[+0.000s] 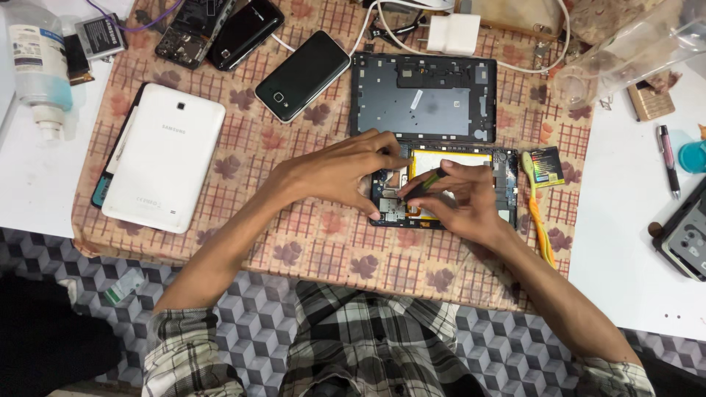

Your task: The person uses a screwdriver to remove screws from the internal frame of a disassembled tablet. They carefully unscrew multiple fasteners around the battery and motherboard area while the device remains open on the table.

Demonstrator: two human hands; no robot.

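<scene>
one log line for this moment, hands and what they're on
left hand: steadying opened tablet | right hand: holding screwdriver, tip on board | back cover: off, lying behind | surface: patterned cloth

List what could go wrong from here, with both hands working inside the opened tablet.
1. The right hand holds a thin dark tool over the opened tablet, beside its yellow-edged battery; a slip might nick the battery or board.
2. The left hand presses on the tablet's left edge; uneven pressure could shift or flex it.
3. The yellow toothbrush lies close to the right forearm and may get knocked off.
</scene>
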